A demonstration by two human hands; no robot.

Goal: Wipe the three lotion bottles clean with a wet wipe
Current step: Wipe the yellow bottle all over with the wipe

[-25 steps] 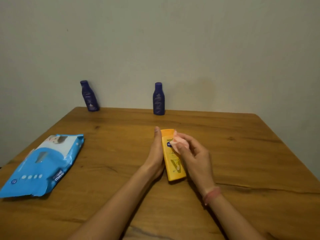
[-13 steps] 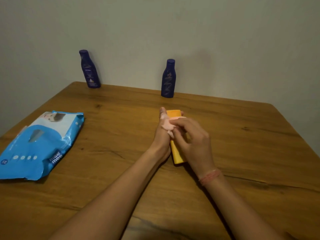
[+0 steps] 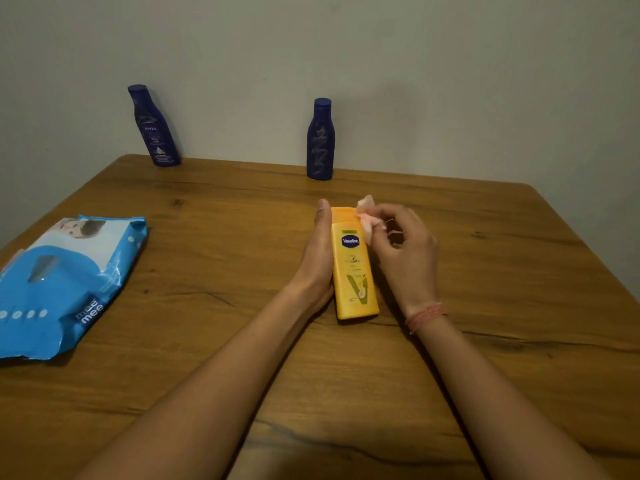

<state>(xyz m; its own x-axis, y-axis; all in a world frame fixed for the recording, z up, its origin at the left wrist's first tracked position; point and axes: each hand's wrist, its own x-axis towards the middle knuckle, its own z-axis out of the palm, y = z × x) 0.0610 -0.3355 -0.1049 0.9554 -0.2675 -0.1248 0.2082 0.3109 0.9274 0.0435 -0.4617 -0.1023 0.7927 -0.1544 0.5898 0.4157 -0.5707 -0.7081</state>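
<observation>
Head view looks down on a wooden table (image 3: 485, 271) where the yellow lotion bottle (image 3: 355, 268) lies with its printed face up, cap end pointing away from the person, near the middle of the board; lying flat, it probably gives the wipe a broad, steady surface and cannot topple under pressure; the left hand (image 3: 317, 261) lies along the bottle's left side with the thumb stretched up beside the cap, the other fingers hidden behind or under the bottle, so I judge it is bracing the bottle against sideways push, though how far the fingers wrap round I cannot tell; the right hand (image 3: 403, 251) has its fingers curled and pinches a crumpled pale wet wipe (image 3: 367, 216) against the upper right shoulder of the bottle, just below the cap, which seems the spot being cleaned now; two dark blue bottles stand upright at the far edge by the wall, the left blue bottle (image 3: 153, 128) and the right blue bottle (image 3: 320, 140), well apart from the hands and likely waiting their turn or set aside; the blue wipes pack (image 3: 65, 282) lies flat at the left, within reach for a fresh sheet.
</observation>
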